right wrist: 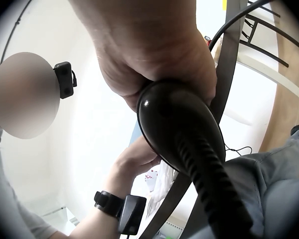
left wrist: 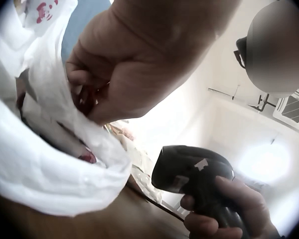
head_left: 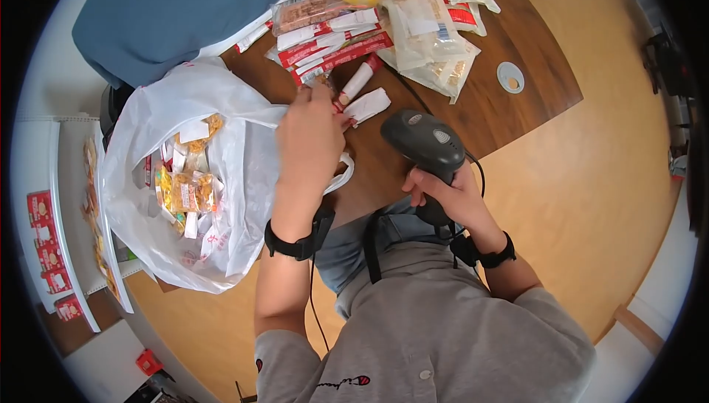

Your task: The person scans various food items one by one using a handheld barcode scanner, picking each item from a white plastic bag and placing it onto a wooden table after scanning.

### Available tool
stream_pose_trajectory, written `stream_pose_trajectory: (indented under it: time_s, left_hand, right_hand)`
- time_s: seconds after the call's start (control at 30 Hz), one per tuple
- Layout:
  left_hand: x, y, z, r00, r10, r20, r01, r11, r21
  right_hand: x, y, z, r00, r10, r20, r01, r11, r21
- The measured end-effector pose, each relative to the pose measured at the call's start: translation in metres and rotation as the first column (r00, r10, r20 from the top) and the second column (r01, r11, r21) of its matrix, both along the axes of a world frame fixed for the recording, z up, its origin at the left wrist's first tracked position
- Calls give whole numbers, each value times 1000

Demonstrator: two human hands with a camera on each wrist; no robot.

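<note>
My right hand (head_left: 461, 195) grips a black handheld scanner (head_left: 425, 145) by its handle, its head pointing toward the table's packets. In the right wrist view the scanner (right wrist: 182, 124) hides most of the fingers. My left hand (head_left: 310, 137) is over the table edge beside the bag, its curled fingers pinching a small reddish packet (left wrist: 85, 98), partly hidden in the left wrist view. Just right of those fingers lie a red-and-white stick packet (head_left: 360, 78) and a white crumpled packet (head_left: 368, 106). A white plastic bag (head_left: 244, 174) holding snack packs (head_left: 196, 193) stands open at left.
Red-and-white sticks (head_left: 343, 56) and larger clear food packs (head_left: 428, 30) are piled on the wooden table (head_left: 528, 122). A round white sticker (head_left: 510, 77) is on its right part. Blue cloth (head_left: 170, 12) lies behind the bag; a shelf (head_left: 77, 211) with red boxes is at left.
</note>
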State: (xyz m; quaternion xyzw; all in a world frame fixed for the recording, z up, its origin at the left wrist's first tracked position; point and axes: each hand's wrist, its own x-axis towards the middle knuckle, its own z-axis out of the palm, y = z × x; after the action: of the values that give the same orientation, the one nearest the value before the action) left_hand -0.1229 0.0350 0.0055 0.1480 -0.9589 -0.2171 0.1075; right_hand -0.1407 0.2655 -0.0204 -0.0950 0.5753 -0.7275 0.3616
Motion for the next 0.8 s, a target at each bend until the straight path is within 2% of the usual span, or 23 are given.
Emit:
stream_pose_trajectory:
  time_s: [0.1,0.17,0.2,0.27,0.33,0.4,0.43,0.5,0.53,0.7,0.77,0.8]
  left_hand:
    - [8,-5,22,1000,-3,-16,2,996,-86]
    - [25,-7,33,988,16,-151,-32,994,-108]
    - [38,-7,37,989,16,-150,-33,993,-109]
    - [69,-3,44,988,149,-49,-147,989,32]
    - [94,-2,34,977,196,-84,-193,980,40]
    - [113,0,25,948,285,-143,-275,958,82]
    - [116,3,22,945,294,-141,-286,955,75]
    - [124,9,15,918,351,-187,-322,932,170]
    - [128,9,8,914,353,-201,-321,931,172]
    - [141,3,8,897,371,-241,-335,925,181]
    - [150,-19,16,842,486,-232,-452,872,186]
    - [157,-37,17,799,541,-263,-517,841,159]
  right_hand:
    - [-1,0,1,1000,-3,2,3,1000,15]
    - [-1,1,5,1000,1,-26,-1,1000,24]
    - [-1,1,7,998,5,-55,-3,999,32]
    - [0,0,14,996,30,-80,-26,999,47]
    - [5,-4,21,994,55,-99,-49,997,60]
    - [12,-12,26,958,188,-215,-162,978,133]
    - [16,-18,25,957,197,-213,-173,977,126]
    - [23,-33,25,856,212,-472,-181,977,110]
    - [26,-38,23,847,216,-486,-192,976,100]
    - [32,-46,25,833,262,-487,-225,965,135]
    - [29,-43,26,865,257,-431,-207,965,161]
    - [28,-42,31,926,199,-321,-179,980,93]
